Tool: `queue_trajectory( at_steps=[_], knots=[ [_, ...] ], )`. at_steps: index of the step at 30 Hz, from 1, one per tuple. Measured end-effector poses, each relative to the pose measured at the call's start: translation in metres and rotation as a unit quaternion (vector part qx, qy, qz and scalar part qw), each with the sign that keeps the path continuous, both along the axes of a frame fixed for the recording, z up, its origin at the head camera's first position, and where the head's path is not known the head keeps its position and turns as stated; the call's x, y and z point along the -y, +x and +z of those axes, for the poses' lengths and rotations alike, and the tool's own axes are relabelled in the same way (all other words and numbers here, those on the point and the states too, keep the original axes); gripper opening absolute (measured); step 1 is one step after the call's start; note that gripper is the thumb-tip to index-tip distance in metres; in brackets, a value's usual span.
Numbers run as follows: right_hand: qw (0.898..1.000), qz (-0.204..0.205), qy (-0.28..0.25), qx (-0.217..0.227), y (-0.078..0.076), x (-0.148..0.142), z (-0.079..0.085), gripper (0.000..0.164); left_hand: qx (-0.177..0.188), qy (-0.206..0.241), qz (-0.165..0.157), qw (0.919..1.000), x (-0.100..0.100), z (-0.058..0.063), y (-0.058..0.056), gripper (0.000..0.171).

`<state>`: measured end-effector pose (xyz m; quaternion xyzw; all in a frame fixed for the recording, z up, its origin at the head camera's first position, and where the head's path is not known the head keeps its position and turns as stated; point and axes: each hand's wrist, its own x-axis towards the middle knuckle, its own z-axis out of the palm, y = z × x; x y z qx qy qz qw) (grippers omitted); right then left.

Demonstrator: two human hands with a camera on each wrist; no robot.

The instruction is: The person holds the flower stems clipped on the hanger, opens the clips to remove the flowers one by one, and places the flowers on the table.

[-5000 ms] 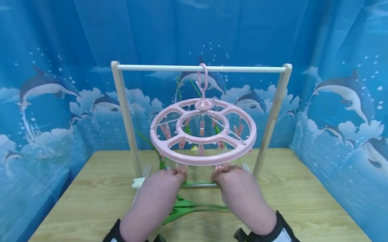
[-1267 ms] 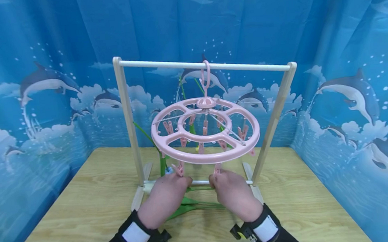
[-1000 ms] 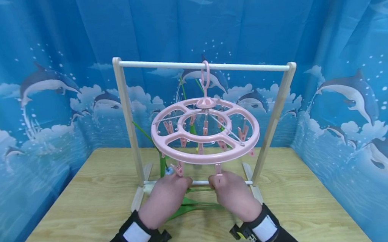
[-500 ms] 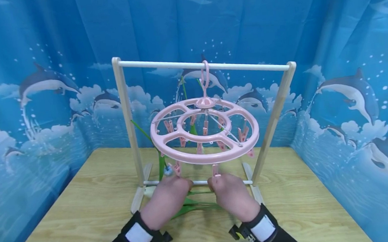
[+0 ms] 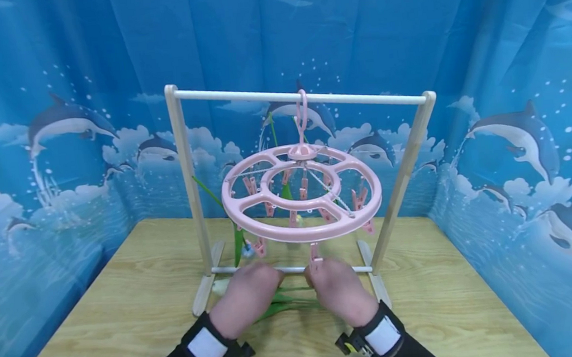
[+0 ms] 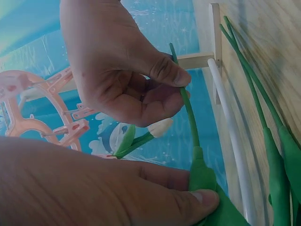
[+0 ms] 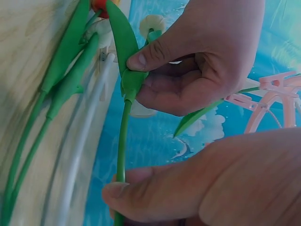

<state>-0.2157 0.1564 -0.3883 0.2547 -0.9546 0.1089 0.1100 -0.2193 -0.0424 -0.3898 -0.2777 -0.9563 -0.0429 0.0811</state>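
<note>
Both hands hold one artificial tulip below the front of a pink round clip hanger [image 5: 304,234]. My left hand [image 5: 255,287] pinches the base of its green leaves [image 6: 205,176] between thumb and fingers. Farther right, my right hand [image 5: 339,286] pinches the thin green stem [image 7: 122,141]. A white bloom [image 7: 153,23] shows behind the left hand in the right wrist view. Pink clothespins hang from the hanger; one clothespin [image 5: 315,253] is just above the right hand and another [image 5: 259,248] above the left, which appears apart from it.
The hanger hooks over the top bar [image 5: 239,95] of a wooden rack, whose lower white bar [image 6: 230,113] runs behind the hands. Tulips with green stems [image 6: 254,80] lie on the table. A blue flower [image 5: 248,250] hangs at left; a dolphin curtain [image 5: 80,127] surrounds the table.
Five seconds ago both hands were up at the front clothespins; now they are lower, beneath them. Over the last second they sink slightly with the tulip, and the hanger's clothespins shift a little.
</note>
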Motion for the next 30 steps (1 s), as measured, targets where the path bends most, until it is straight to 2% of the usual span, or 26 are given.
queue_trajectory(
  at_steps=[3, 7, 10, 15, 17, 23, 27, 30],
  knots=[
    [1.0, 0.008, 0.004, 0.003, -0.001, 0.001, -0.004, 0.046, -0.02, -0.001, -0.005, 0.9998, 0.001, -0.003, 0.0, 0.007],
    [0.996, 0.028, 0.061, -0.057, -0.003, 0.0, -0.009, 0.035, -0.03, 0.008, -0.007, 0.9995, 0.003, -0.008, -0.002, 0.013],
    [0.996, 0.024, 0.07, -0.045, -0.006, 0.0, -0.01, 0.035, -0.022, 0.024, -0.008, 0.9995, 0.003, -0.01, -0.004, 0.017],
    [0.999, 0.005, 0.052, 0.009, -0.009, -0.001, -0.013, 0.027, -0.031, 0.032, -0.022, 0.9988, 0.003, -0.014, -0.006, 0.015],
    [0.999, 0.007, 0.05, 0.006, -0.009, -0.001, -0.014, 0.026, -0.042, 0.025, -0.03, 0.9983, 0.003, -0.016, -0.006, 0.009],
    [0.998, 0.024, 0.055, -0.027, -0.009, -0.001, -0.02, 0.032, -0.067, 0.023, -0.042, 0.9966, 0.003, -0.022, -0.008, 0.008],
    [0.999, 0.012, 0.048, -0.004, -0.011, -0.001, -0.022, 0.029, -0.037, 0.046, -0.027, 0.9979, 0.003, -0.024, -0.009, 0.018],
    [0.998, 0.006, 0.055, -0.001, -0.012, -0.001, -0.024, 0.025, -0.016, 0.056, -0.022, 0.9981, 0.003, -0.024, -0.009, 0.017]
  ],
)
